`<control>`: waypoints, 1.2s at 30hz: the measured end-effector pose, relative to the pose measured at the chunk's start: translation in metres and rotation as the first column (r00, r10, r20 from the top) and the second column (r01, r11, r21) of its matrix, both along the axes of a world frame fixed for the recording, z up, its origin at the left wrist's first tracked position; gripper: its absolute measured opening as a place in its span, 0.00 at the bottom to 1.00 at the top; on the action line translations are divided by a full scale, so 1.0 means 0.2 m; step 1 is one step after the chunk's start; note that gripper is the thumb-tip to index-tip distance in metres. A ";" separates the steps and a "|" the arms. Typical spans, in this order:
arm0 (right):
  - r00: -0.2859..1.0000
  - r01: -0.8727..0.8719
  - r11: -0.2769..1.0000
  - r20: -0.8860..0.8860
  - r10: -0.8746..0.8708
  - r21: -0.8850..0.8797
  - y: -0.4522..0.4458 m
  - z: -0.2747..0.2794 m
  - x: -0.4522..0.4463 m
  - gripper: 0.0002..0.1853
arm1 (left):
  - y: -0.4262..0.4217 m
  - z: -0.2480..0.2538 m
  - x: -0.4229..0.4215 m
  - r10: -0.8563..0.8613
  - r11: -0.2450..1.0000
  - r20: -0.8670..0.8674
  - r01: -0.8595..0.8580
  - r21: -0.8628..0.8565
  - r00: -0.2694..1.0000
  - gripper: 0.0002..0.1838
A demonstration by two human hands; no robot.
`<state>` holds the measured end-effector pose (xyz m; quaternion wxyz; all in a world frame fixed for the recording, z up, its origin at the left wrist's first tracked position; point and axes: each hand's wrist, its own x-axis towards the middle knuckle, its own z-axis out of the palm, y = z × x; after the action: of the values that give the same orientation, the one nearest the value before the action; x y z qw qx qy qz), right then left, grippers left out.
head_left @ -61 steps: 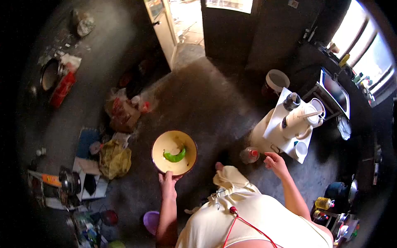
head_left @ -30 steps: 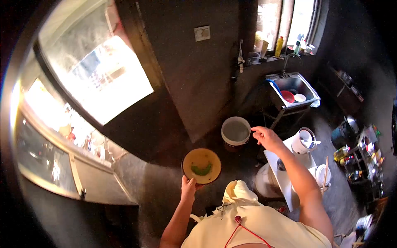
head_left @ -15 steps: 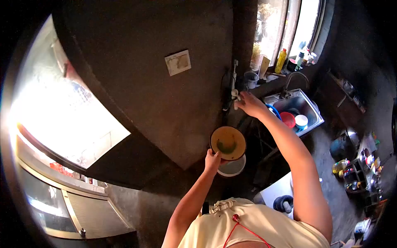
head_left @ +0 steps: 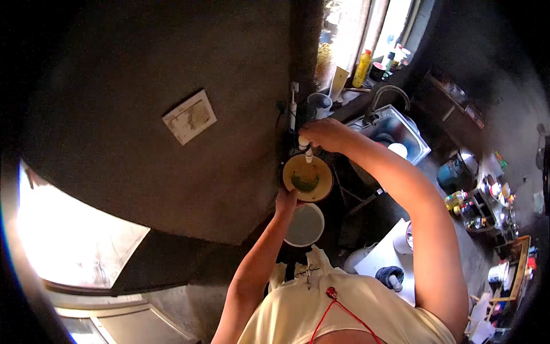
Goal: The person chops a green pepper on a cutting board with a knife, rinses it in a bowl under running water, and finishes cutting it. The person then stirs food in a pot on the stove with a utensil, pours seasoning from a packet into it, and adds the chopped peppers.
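Note:
In the head view, my left hand [head_left: 286, 202] grips the near rim of a yellowish round basin [head_left: 291, 167]. Something green [head_left: 305, 183] lies at its bottom; I cannot make out what it is. My right hand [head_left: 323, 134] is closed on a white plastic tap [head_left: 303, 143] at the dark wall. The tap's spout sits over the far side of the basin. Whether water runs is too small to tell. Under the basin, partly covered by it, stands a white bucket [head_left: 305, 225].
A metal sink [head_left: 413, 129] with a curved faucet [head_left: 395, 88] is to the right. On the window sill stand a yellow bottle [head_left: 362, 69] and a grey cup [head_left: 318, 105]. A bottle rack [head_left: 480, 215] is farther right; a white surface [head_left: 375, 258] lies near my right arm.
My left hand has brought the basin up under the tap's spout. My right hand has closed further round the tap. The view has shifted, showing more of the bucket.

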<state>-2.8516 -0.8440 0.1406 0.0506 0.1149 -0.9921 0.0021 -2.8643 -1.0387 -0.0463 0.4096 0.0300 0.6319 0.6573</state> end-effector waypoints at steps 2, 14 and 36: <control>0.990 -0.135 0.984 -0.028 0.139 0.119 0.02 0.00 -0.02 0.17 | 0.04 0.01 -0.05 -0.017 1.000 -0.031 0.017 0.001 0.999 0.17; 0.997 0.002 0.987 -0.070 0.009 0.162 -0.05 -0.01 0.02 0.17 | 0.02 -0.35 -0.21 -0.209 0.975 0.129 0.198 0.100 0.969 0.19; 0.773 0.613 0.753 0.013 -0.634 0.241 -0.49 0.05 -0.04 0.22 | -0.07 -0.58 -0.30 -0.225 0.967 0.175 0.241 -0.076 0.958 0.22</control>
<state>-2.8599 -0.9428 0.1507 -0.0113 -0.2178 -0.9684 -0.1207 -2.9244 -1.0524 -0.1626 0.5362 0.0300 0.6189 0.5732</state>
